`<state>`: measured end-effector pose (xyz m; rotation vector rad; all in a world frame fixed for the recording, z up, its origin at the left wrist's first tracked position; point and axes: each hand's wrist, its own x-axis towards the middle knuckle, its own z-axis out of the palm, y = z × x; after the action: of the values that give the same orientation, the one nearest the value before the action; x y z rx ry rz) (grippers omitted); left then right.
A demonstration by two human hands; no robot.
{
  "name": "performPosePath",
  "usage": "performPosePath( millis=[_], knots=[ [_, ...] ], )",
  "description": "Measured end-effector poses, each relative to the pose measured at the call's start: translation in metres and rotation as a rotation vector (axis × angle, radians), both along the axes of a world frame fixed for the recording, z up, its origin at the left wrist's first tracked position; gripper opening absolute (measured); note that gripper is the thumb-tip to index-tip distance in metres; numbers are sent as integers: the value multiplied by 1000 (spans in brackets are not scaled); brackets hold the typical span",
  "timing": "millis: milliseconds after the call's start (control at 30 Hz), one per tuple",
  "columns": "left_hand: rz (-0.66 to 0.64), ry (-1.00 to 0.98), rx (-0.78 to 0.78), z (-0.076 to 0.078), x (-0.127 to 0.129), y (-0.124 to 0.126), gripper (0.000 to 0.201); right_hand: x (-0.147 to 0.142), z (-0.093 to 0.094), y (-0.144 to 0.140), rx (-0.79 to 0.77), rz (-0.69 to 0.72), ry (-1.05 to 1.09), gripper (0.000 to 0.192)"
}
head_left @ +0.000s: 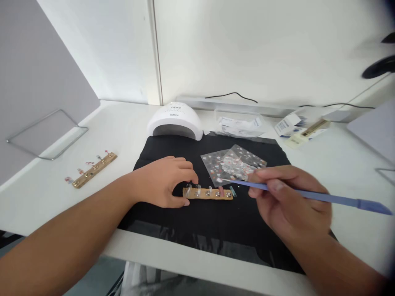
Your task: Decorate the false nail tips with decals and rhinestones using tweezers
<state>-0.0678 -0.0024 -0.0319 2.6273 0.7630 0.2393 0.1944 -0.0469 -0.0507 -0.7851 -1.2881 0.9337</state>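
2 hands work over a black mat (173, 148) laid on a white table (129, 123). Left hand (163, 181) rests on the mat w/ fingers curled, thumb & fingertips pinching the left end of a brass nail-tip strip (208, 193), pinning it flat. The strip lies crosswise at mat centre & carries approx 5 nail tips on small studs; the leftmost ones look clear, 1 near the right end pinkish, & a small teal piece sits just off its right end. Can't tell finer detail, too small.

Right hand (286, 201) is closed in a pen-style grip on a thin blue tool (324, 198). Its long handle runs out to the right past the hand; its fine tip points left, ending just above the strip's right end, near the edge of the sticker sheets (233, 164). Can't tell if the tip touches anything. Those clear sheets, printed w/ small red/white motifs, lie overlapped on the mat just behind the strip.

Behind the mat: a white nail lamp (175, 120), a clear packet (239, 123) beside it, & small boxes (293, 125) further right. A 2nd brass strip (92, 170) w/ decorated tips lies well apart on the bare table, left of the mat, near a wire stand (46, 131).
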Motion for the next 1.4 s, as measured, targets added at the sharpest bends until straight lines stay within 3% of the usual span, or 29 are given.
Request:
performPosePath(
  millis=[233, 367, 533, 733, 933, 1167, 1400],
  knots=[
    [9, 43, 59, -3, 4, 0, 20, -21, 23, 0, 23, 68, -35, 13],
    [11, 49, 56, -2, 4, -1, 24, -28, 8, 2, 96, 130, -92, 16],
    [40, 56, -20, 1, 1, 2, 45, -17, -13, 9, 42, 236, -210, 23],
    [46, 80, -51, 2, 1, 3, 41, -14, 0, 12, 117, 328, -420, 26],
    [84, 138, -58, 2, 2, -1, 22, -18, 12, 6, -21, 262, -566, 16],
    [122, 217, -103, 9, 3, -4, 19, -30, 24, 13, -55, 271, -711, 16],
    [147, 244, -90, 9, 4, -6, 20, -25, 25, 15, -86, 272, -754, 16]
  ],
)
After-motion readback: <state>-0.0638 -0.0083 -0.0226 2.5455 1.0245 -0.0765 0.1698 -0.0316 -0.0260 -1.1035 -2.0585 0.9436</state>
